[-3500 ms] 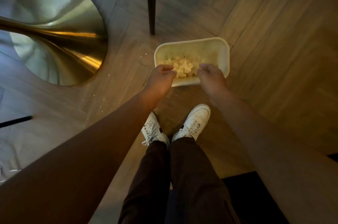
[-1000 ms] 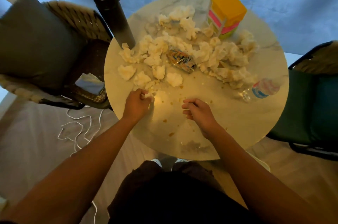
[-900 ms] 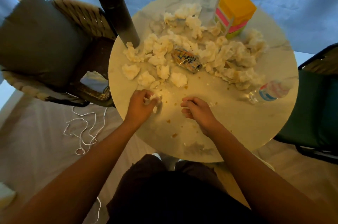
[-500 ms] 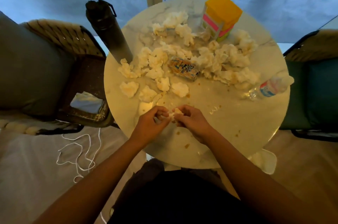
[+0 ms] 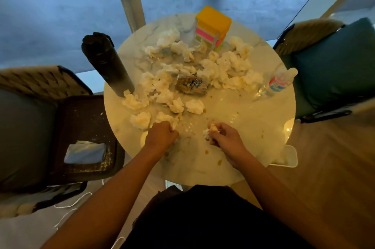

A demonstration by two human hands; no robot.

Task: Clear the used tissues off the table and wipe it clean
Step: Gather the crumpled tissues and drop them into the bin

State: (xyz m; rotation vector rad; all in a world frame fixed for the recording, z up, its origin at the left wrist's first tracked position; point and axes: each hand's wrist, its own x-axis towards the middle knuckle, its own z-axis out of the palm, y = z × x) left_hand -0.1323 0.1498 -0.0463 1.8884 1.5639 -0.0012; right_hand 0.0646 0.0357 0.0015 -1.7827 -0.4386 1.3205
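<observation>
Several crumpled used tissues (image 5: 205, 66) lie scattered over the far half of a round marble table (image 5: 253, 127). My left hand (image 5: 161, 137) is at the near left of the pile, its curled fingers closing on a tissue (image 5: 165, 118) there. My right hand (image 5: 227, 139) rests on the table nearer me and grips a small wad of tissue (image 5: 212, 129). Crumbs and brown spots dot the tabletop between and around my hands.
A tall black flask (image 5: 105, 62) stands at the table's left edge, a yellow and pink box (image 5: 212, 25) at the back, a snack packet (image 5: 191, 85) mid-table, a plastic bottle (image 5: 279, 83) lying right. A white bin (image 5: 288, 157) sits below right. Chairs (image 5: 332, 66) flank both sides.
My hands, joined over one wad half a second ago, have parted. The right keeps the wad and has moved right; the left has reached to a tissue at the pile's near edge.
</observation>
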